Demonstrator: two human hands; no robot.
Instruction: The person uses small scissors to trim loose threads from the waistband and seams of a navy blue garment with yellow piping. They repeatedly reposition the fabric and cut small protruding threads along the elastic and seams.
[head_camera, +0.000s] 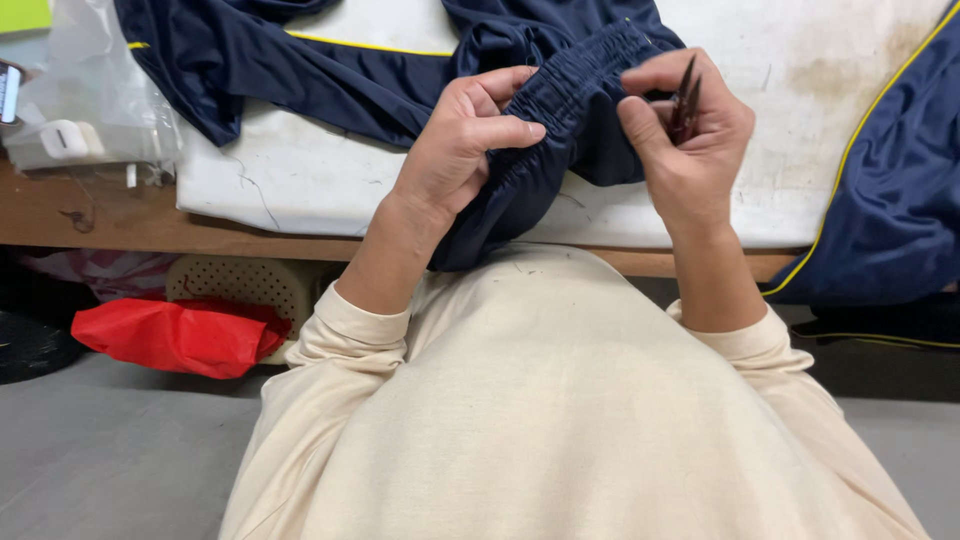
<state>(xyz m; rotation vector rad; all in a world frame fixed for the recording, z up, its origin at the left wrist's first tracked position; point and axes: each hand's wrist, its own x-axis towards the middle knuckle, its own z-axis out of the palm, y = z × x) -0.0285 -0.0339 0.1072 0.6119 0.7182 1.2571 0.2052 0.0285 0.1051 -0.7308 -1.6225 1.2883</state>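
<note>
Left hand (455, 150) pinches the gathered waistband (570, 90) of a navy garment (330, 80), fingers closed to hold it taut | right hand (690, 150), just beside, grips the band's other end, fingers curled around small dark snips (686, 100) | cloth spills over the white-covered desk (300, 180) beyond both hands, apparently for close trimming

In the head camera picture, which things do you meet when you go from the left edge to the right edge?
Clear plastic bag → red bag → left hand → gathered navy waistband → right hand holding small dark snips → navy garment with yellow piping.
</note>
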